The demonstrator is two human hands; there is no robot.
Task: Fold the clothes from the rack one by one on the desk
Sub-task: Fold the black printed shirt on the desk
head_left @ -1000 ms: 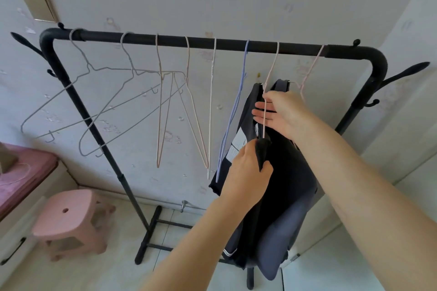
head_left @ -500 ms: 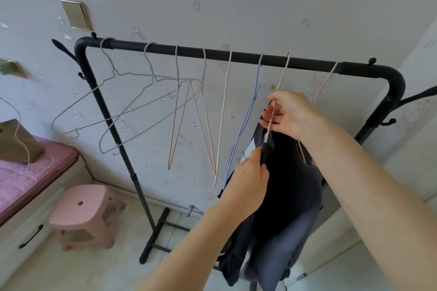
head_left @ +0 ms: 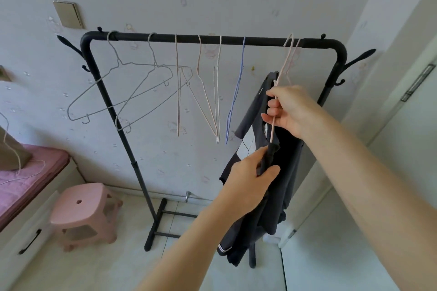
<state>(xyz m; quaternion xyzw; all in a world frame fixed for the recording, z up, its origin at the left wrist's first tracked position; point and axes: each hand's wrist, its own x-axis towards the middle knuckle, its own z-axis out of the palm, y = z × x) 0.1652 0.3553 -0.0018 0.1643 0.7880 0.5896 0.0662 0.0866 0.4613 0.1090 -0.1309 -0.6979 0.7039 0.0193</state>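
Note:
A dark grey garment hangs from a pink wire hanger at the right end of the black clothes rack. My right hand pinches the hanger's lower wire in front of the garment. Below it, my left hand grips a bunched edge of the dark fabric where it wraps the hanger's end. The garment's lower part drapes down past the rack's foot. The desk is out of view.
Several bare wire hangers hang along the rail to the left. A pink plastic stool stands on the floor at lower left, beside a bed with a purple cover. A white door or cabinet stands at right.
The hanger with the garment has shifted right along the rail. My right hand has dropped lower on the hanger wire. The camera has pulled back and tilted down.

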